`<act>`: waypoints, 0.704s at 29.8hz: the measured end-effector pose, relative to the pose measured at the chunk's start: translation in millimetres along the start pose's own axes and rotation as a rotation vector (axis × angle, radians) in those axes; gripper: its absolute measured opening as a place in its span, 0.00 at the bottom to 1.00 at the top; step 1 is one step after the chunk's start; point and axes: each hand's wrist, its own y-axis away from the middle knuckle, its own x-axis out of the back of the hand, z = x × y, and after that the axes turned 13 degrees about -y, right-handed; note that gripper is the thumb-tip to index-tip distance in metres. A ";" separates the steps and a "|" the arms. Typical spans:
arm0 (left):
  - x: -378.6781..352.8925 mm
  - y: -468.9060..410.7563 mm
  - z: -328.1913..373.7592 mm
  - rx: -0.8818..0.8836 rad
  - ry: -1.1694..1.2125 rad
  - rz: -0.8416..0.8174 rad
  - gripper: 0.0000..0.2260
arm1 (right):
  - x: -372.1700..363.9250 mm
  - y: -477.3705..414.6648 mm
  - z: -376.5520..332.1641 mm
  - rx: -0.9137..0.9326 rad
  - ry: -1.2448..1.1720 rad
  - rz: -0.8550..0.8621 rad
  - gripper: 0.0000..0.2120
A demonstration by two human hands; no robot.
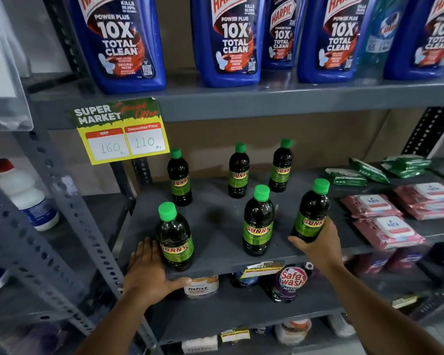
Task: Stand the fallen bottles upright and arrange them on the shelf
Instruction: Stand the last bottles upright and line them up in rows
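Several dark "Sunny" bottles with green caps stand upright on the grey middle shelf [215,226], in a back row and a front row. The back row holds three: left [179,178], middle [238,171], right [281,166]. In the front row, the left bottle [176,239] has my left hand [149,270] cupped around its base, fingers behind it and thumb on the shelf's front edge. The front middle bottle [258,222] stands free. My right hand [318,244] grips the lower part of the front right bottle [311,211], which leans slightly.
Pink wipe packs [384,226] and green packs [364,170] lie on the shelf to the right. Blue Harpic bottles [123,42] fill the shelf above. A yellow price tag [121,134] hangs from its edge. Below sit a Safewash pouch [290,280] and a tub [203,285].
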 end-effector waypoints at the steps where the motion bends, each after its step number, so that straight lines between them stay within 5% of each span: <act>1: 0.7 -0.5 0.0 0.000 -0.006 0.002 0.66 | -0.3 0.5 -0.2 0.003 -0.001 0.008 0.37; 10: 10.1 5.4 3.2 0.005 0.040 -0.033 0.64 | 5.4 4.0 -5.2 0.020 -0.057 -0.036 0.33; 13: 14.7 16.8 8.5 0.040 0.065 0.001 0.63 | 9.5 17.2 -15.7 0.049 0.086 0.017 0.49; 15: 11.9 21.3 10.1 0.075 0.066 -0.004 0.61 | 2.6 36.1 -20.8 0.195 0.276 0.149 0.51; 18: 11.3 34.5 13.7 0.093 -0.012 -0.044 0.59 | -25.7 63.2 -45.3 0.319 0.199 -0.117 0.47; 21: 10.0 36.0 11.8 0.090 -0.039 -0.094 0.57 | -53.4 54.2 -63.4 0.115 -0.045 -0.340 0.51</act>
